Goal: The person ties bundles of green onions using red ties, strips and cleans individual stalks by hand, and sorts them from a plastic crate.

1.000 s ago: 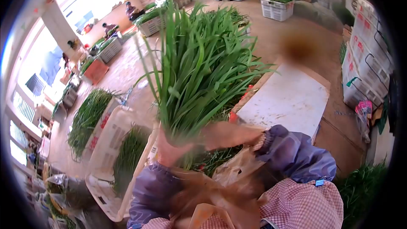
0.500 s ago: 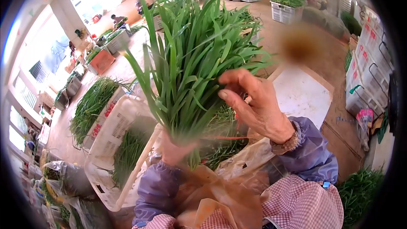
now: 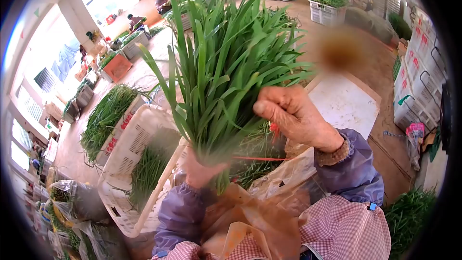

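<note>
A thick bunch of garlic chives [image 3: 226, 72] stands upright before me, with its leaves fanned out at the top. My left hand [image 3: 204, 168], slightly blurred, is wrapped round the lower stalks. At the right edge of the leaves, my right hand [image 3: 298, 118] is closed, thumb against curled fingers; what it pinches, if anything, is hidden. Behind the bunch, loose greens [image 3: 257, 168] lie low, with a thin red strip [image 3: 260, 158] across them. A brownish plastic sheet [image 3: 250, 216] covers my lap.
To the left stands a white plastic crate [image 3: 139, 125] with greens inside, beside another heaped crate [image 3: 113, 120]. A white board [image 3: 344, 108] lies to the right. Stacked crates [image 3: 421, 84] line the right side. Co-workers sit among crates farther back.
My right hand has moved slightly right, and its fingers have gone from loosely parted to closed. The left hand still grips the chives in about the same place.
</note>
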Action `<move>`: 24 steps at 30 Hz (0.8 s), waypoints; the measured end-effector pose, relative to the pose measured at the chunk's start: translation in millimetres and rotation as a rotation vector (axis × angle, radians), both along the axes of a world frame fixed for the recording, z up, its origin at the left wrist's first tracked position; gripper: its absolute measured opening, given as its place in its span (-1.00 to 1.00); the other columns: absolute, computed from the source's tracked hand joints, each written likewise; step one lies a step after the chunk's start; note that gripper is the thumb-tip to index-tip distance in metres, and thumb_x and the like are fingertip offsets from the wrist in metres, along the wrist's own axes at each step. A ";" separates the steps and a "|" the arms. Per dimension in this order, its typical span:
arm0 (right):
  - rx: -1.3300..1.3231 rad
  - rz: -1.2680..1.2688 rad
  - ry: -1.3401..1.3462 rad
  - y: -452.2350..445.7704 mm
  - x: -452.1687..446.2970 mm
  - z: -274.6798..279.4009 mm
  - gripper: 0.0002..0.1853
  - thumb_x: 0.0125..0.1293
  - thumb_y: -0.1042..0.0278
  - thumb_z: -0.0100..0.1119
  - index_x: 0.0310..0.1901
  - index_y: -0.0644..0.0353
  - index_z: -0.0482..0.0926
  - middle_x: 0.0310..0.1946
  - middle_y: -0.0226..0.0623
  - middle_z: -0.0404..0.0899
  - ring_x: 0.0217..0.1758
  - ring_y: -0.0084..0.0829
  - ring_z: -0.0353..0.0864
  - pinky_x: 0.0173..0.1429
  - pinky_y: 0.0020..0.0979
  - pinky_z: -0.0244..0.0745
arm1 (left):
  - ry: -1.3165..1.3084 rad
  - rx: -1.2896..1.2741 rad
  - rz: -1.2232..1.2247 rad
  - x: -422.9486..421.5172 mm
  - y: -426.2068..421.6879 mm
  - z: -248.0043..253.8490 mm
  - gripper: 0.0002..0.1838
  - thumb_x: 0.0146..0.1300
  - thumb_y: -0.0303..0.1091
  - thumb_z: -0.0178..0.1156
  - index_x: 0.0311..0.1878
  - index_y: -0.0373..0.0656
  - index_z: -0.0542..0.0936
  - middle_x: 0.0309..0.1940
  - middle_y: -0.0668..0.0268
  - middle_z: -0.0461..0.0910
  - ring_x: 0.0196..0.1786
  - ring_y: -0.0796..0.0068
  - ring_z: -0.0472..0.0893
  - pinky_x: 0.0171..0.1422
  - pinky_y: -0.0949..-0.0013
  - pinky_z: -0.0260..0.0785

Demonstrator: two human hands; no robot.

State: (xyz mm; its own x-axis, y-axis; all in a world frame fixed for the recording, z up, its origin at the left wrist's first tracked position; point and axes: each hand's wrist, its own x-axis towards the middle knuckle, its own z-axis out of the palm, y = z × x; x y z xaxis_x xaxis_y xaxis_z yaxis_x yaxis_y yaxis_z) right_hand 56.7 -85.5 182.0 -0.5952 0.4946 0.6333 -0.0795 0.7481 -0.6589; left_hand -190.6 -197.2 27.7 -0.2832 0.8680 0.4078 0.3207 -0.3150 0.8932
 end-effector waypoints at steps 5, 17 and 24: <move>0.280 -0.481 0.624 -4.1 9.5 3.4 -0.92 0.33 0.47 0.12 -0.27 0.29 0.51 -0.61 -0.42 0.41 -0.60 -0.63 0.33 -0.50 -0.53 0.26 | 0.108 -0.035 0.009 -1.7 -0.8 3.9 0.02 -0.30 -0.27 0.60 0.25 -0.33 0.21 0.05 0.10 0.47 0.09 0.26 0.51 0.20 0.24 0.38; 0.269 -0.196 0.007 2.2 -3.7 34.1 -0.80 0.35 0.44 0.12 -0.04 0.21 0.42 -0.48 -0.48 0.44 -0.48 -0.65 0.38 -0.44 -0.58 0.27 | -0.021 -0.054 -0.053 -0.1 -8.0 13.0 -0.02 -0.27 -0.33 0.58 0.25 -0.30 0.22 0.05 0.12 0.48 0.08 0.30 0.52 0.20 0.24 0.39; -0.059 -0.227 0.474 -2.0 -13.8 26.5 -0.92 0.35 0.43 0.11 -0.28 0.19 0.42 -0.57 -0.42 0.49 -0.61 -0.62 0.42 -0.56 -0.52 0.34 | 0.088 -0.071 0.008 -8.8 -7.0 -4.1 0.02 -0.32 -0.22 0.59 0.25 -0.28 0.25 0.04 0.12 0.50 0.09 0.25 0.52 0.21 0.20 0.37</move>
State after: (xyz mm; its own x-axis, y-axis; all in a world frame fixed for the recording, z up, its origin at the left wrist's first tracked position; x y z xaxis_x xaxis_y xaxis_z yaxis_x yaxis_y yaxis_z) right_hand 42.9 -87.5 208.5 -0.1239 0.6210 0.7739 -0.2189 0.7436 -0.6318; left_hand -199.4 -204.3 23.6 -0.2559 0.8936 0.3687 0.4011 -0.2489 0.8816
